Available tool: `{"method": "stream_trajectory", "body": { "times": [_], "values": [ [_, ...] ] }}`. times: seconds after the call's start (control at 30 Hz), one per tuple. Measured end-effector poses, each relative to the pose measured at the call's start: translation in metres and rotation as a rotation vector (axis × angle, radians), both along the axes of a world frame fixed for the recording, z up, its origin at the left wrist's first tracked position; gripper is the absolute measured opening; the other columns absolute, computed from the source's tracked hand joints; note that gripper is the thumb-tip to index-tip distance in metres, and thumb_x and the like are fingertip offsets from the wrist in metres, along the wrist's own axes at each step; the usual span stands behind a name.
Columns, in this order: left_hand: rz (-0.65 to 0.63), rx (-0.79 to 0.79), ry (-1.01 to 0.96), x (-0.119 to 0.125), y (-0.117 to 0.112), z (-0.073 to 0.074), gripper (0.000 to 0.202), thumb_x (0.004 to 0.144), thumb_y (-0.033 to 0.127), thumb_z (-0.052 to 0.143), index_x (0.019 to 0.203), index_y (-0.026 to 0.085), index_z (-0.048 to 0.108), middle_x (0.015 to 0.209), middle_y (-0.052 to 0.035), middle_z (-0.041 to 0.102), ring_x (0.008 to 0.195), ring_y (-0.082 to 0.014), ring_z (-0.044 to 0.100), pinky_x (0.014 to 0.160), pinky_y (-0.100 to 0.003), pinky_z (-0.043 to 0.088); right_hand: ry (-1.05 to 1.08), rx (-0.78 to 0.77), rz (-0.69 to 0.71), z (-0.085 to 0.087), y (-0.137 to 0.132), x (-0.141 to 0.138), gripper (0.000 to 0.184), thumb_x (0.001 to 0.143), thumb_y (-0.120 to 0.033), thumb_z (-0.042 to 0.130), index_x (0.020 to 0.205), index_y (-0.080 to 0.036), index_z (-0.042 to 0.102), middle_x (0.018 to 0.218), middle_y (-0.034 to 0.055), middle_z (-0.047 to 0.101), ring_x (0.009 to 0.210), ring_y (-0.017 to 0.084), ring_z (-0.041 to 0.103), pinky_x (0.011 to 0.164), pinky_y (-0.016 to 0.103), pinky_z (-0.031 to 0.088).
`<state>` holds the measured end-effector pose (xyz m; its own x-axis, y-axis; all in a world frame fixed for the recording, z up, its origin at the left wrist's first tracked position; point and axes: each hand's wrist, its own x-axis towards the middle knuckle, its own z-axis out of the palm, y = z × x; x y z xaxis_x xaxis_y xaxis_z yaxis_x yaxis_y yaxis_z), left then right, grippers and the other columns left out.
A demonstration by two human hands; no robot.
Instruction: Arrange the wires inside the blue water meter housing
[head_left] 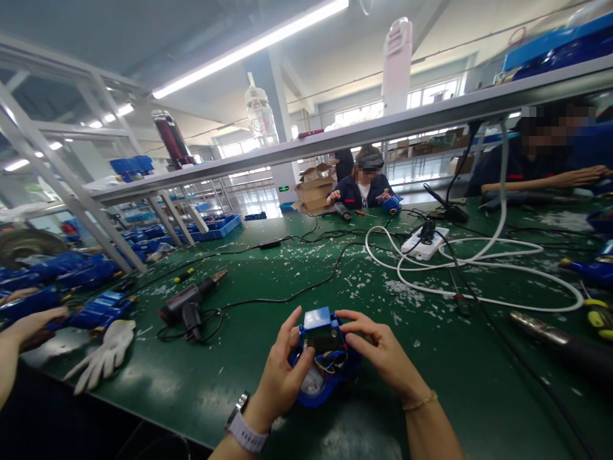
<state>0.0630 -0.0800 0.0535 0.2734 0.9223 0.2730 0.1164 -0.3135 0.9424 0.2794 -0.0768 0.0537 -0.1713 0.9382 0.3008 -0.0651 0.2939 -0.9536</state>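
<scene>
A blue meter housing (313, 397) stands on the green table in front of me, its upper part open with thin coloured wires showing. A blue block with a dark window, perhaps a display module (320, 332), sits at its top. My left hand (282, 377) grips the left side of this module, thumb bent over the front and fingers behind. On the other side my right hand (378, 348) curls in, its fingertips at the module's right edge. Below the wires a round clear dial (312, 381) is partly covered by my left thumb.
A heat gun (189, 306) and a white glove (108, 358) lie to the left, near another person's hand (33, 329). Right are a metal-nosed hot-air tool (550, 335), a screwdriver (598, 317), white tubing and a power strip (424, 243). Cables and white scraps cross the table; co-workers sit opposite.
</scene>
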Motion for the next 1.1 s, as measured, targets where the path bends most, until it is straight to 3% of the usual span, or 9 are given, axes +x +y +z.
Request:
{"method": "stream_trajectory", "body": {
  "times": [0.2,0.33,0.5,0.67,0.87,1.1],
  "values": [
    [0.034,-0.054,-0.084,0.000,-0.001,-0.003,0.072,0.091,0.039,0.057,0.149,0.018,0.020,0.123,-0.0128,0.064,0.112,-0.0250,0.063,0.100,-0.037,0.049,-0.094,0.032,-0.005,0.001,0.000,0.004,0.041,0.080,-0.063,0.071,0.091,-0.024,0.078,0.123,0.0106,0.060,0.118,0.033,0.051,0.104,0.048,0.036],
    [0.060,-0.050,-0.113,0.002,-0.001,-0.004,0.071,0.090,0.040,0.058,0.148,0.019,0.023,0.121,-0.0128,0.065,0.109,-0.0252,0.065,0.099,-0.038,0.051,-0.151,0.047,-0.039,0.001,0.001,0.003,0.040,0.079,-0.064,0.070,0.081,-0.025,0.078,0.117,0.0106,0.063,0.116,0.034,0.050,0.104,0.049,0.034],
    [0.083,-0.064,-0.129,0.003,0.000,-0.005,0.068,0.091,0.038,0.057,0.147,0.018,0.023,0.122,-0.0133,0.064,0.108,-0.0247,0.065,0.096,-0.037,0.052,-0.182,0.085,-0.067,0.000,0.000,0.001,0.024,0.083,-0.047,0.069,0.079,-0.024,0.075,0.116,0.0085,0.062,0.115,0.031,0.051,0.103,0.046,0.034],
    [0.085,-0.068,-0.139,0.002,0.000,-0.007,0.068,0.091,0.039,0.056,0.147,0.019,0.023,0.121,-0.0126,0.065,0.106,-0.0240,0.065,0.093,-0.035,0.053,-0.177,0.105,-0.067,0.001,-0.004,-0.002,0.012,0.082,-0.033,0.064,0.078,-0.022,0.068,0.124,0.0072,0.058,0.115,0.029,0.051,0.102,0.043,0.034],
    [0.092,-0.069,-0.151,0.003,0.000,-0.006,0.069,0.091,0.040,0.057,0.147,0.018,0.024,0.121,-0.0126,0.064,0.106,-0.0240,0.065,0.093,-0.034,0.053,-0.123,0.115,-0.060,0.003,-0.005,-0.008,0.014,0.085,-0.033,0.061,0.076,-0.022,0.062,0.119,0.0062,0.060,0.112,0.027,0.053,0.098,0.038,0.036],
    [0.088,-0.047,-0.129,0.002,0.000,-0.007,0.067,0.091,0.038,0.056,0.146,0.019,0.025,0.122,-0.0129,0.064,0.108,-0.0242,0.064,0.096,-0.035,0.051,0.011,0.048,0.040,0.006,-0.007,-0.007,0.017,0.085,-0.037,0.067,0.079,-0.021,0.067,0.125,0.0078,0.058,0.115,0.029,0.053,0.097,0.038,0.038]
  ]
}}
